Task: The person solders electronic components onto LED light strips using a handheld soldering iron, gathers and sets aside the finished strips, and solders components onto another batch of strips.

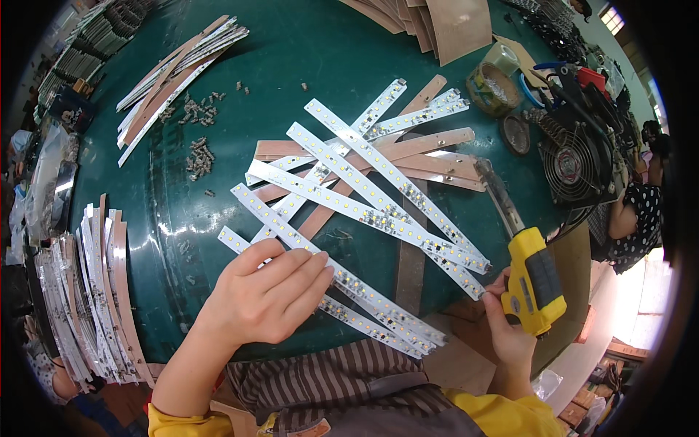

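Note:
My right hand (512,333) is wrapped round a yellow and black soldering gun (536,280), its metal barrel pointing up and away over the table. My thumb and a finger are close to the end of a white LED strip board (459,279). My left hand (271,297) is closed, fingers curled, over another LED strip board (364,297) at the near edge. A small dark bit shows at its fingertips, but what it holds is hidden. Several more strip boards lie crossed in a loose heap, some with the brown back (429,146) up.
Small metal connectors (199,156) are scattered at left. Strip bundles lie far left (171,80) and near left (102,291). At right stand a round tin (494,89), a tape roll (502,58) and a black fan (571,164). Brown boards (459,29) lie at the back; another person (633,218) is at right.

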{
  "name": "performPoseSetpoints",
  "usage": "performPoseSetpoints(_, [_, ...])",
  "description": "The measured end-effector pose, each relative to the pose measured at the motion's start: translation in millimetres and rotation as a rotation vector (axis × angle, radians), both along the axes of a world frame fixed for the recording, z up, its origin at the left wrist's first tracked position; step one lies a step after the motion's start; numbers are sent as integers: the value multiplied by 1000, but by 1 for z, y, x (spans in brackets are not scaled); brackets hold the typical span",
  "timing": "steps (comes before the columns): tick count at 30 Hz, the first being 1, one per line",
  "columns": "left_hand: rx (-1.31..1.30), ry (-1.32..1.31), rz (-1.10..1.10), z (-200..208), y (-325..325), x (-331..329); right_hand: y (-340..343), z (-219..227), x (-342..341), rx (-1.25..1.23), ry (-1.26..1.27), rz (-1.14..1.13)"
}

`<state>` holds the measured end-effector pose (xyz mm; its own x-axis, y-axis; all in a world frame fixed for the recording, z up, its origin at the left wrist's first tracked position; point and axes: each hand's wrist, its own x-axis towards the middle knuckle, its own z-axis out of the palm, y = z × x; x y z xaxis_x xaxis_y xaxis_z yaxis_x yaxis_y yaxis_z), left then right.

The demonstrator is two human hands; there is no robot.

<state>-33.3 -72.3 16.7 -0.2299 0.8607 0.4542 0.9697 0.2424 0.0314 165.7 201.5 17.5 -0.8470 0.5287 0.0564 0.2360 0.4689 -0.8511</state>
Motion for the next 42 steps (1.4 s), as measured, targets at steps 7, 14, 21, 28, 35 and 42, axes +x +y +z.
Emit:
performPoseSetpoints(7, [-18,-115,37,-7,-13,8,4,-15,-1,150,0,-15])
performPoseSetpoints(14, [79,-359,129,-6,-24,3,4,2,-19,378,-9,-56])
performPoseSetpoints(21, [238,-308,764,-12,-55,-47,2,-1,-40,396,60,65])
performPoseSetpoints(28, [146,-593,707,-7,-63,-69,-2,0,-42,384,61,55])
performPoseSetpoints(35, [80,-384,684,-13,-61,-71,5,-3,-26,381,13,125])
performPoseSetpoints(42, [441,-777,720,13,-21,-20,6,-7,-26,347,17,101])
